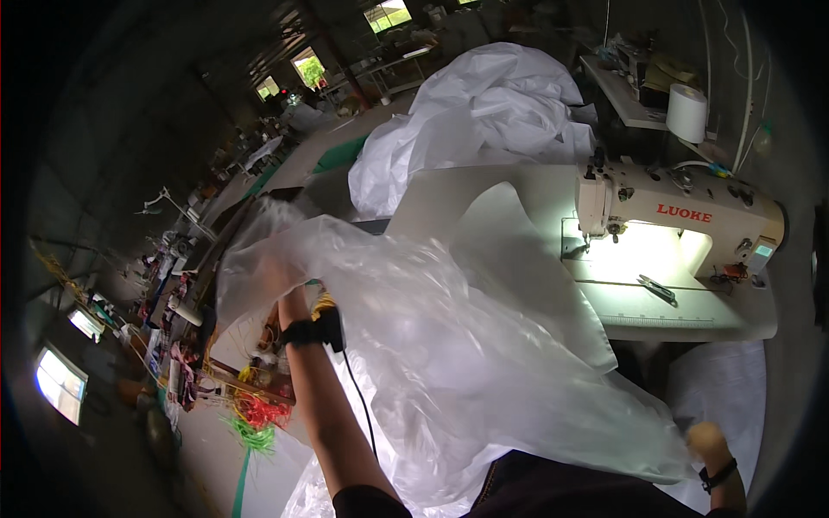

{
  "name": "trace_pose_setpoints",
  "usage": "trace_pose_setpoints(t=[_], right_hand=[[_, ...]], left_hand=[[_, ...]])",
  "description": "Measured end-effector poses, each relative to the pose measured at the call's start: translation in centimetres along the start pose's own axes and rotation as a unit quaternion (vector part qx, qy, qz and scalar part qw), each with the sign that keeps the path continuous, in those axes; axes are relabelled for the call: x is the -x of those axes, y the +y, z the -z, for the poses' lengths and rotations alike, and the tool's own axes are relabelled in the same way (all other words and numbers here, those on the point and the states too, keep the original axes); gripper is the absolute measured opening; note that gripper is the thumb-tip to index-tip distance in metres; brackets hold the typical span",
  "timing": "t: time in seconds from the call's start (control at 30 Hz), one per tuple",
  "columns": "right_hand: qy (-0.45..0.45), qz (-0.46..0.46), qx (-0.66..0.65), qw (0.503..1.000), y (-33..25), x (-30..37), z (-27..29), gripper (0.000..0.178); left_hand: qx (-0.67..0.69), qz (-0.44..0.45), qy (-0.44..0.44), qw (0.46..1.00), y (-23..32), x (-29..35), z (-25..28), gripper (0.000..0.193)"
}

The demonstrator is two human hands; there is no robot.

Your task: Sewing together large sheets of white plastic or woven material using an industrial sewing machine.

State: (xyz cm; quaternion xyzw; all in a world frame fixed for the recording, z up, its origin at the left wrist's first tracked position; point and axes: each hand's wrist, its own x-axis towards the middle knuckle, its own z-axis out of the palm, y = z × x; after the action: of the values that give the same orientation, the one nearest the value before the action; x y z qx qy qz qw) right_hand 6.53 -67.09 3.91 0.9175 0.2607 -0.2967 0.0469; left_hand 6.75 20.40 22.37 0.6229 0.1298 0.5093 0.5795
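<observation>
A large translucent white plastic sheet (414,345) billows across my lap and the front of the sewing table, its folds smeared by motion. My left arm reaches up and away to the left; my left hand (278,274) shows only dimly through the film that drapes over it, its fingers hidden. Low at the right, my right hand (708,442) is closed on the corner of the sheet. To the right of the sheet stands a white sewing machine (682,207) with its lamp lit. A small pair of thread snips (659,289) lies on the machine bed.
A big heap of white sheeting (492,112) rises beyond the table (432,194). A white thread cone (686,112) stands at the back right. Red strands (259,410) and green strands (252,436) hang at the left beside a cluttered bench. A cable runs from my left wrist.
</observation>
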Motion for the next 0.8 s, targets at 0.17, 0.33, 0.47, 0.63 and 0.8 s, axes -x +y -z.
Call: trace_pose_setpoints(t=[0.17,0.33,0.47,0.63,0.8], right_hand=[[0.348,0.037,-0.115,0.930,-1.0,0.9,10.6,0.076],[0.323,0.361,-0.218,0.847,-19.8,-9.5,22.5,0.111],[0.085,0.459,-0.221,0.856,-30.3,-15.1,19.2,0.030],[0.064,0.517,-0.465,0.715,-23.8,-15.3,6.8,0.019],[-0.104,0.136,-0.520,0.837,-15.1,-9.9,1.5,0.020]], left_hand=[[-0.164,-0.223,-0.136,0.951,3.0,0.2,-8.3,0.050],[0.060,-0.318,-0.111,0.940,12.3,7.8,-14.2,0.041],[-0.053,-0.364,-0.116,0.923,15.6,13.9,-11.0,0.035],[-0.364,-0.131,-0.259,0.885,4.1,9.8,-11.1,0.028],[-0.572,-0.056,-0.323,0.752,-12.0,5.6,-17.9,0.021]])
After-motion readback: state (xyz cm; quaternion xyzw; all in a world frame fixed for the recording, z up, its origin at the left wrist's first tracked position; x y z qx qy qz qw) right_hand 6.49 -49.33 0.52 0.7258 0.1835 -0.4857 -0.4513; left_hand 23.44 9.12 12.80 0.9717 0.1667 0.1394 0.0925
